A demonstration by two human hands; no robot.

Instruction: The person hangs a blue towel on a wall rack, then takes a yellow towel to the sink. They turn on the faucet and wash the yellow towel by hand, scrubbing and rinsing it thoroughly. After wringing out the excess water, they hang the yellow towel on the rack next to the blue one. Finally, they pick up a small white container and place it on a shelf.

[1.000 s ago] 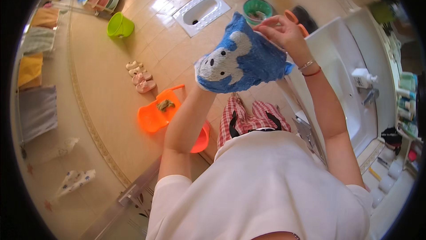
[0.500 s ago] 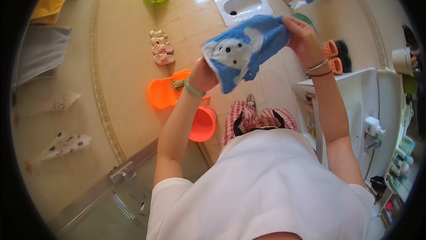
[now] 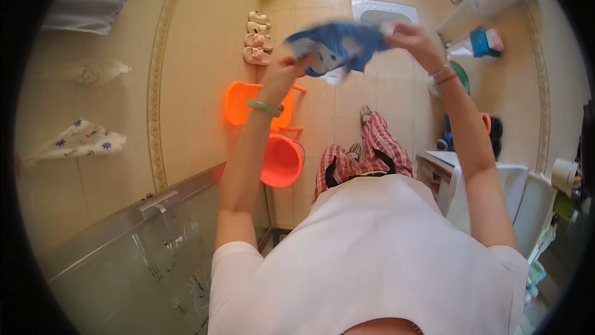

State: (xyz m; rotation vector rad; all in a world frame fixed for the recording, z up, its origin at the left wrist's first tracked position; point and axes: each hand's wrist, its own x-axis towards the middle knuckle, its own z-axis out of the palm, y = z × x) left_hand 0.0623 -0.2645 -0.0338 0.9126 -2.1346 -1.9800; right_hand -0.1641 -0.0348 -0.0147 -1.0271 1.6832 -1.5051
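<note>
Stretched between my two hands is a small blue towel (image 3: 341,50) with a white animal pattern, smeared by motion. My left hand (image 3: 282,78) pinches its left end, the thumb over the front. At the other end, the fingers of my right hand (image 3: 414,42) are closed on a corner. Both arms reach forward, and the towel hangs in mid-air above the tiled floor, folded and sagging in the middle. A pale green bangle (image 3: 263,108) is around my left wrist.
On the left are an orange plastic stool (image 3: 237,104), a red bucket (image 3: 283,163), slippers (image 3: 256,40) and a glass shower panel (image 3: 124,267). A squat toilet (image 3: 396,8) lies ahead. At right are a washbasin (image 3: 511,189) and a blue tissue box (image 3: 482,42).
My view has shifted and turned, and my feet are in a different stance. The towel has gone from spread and facing me to more folded, with both hands still on it.
</note>
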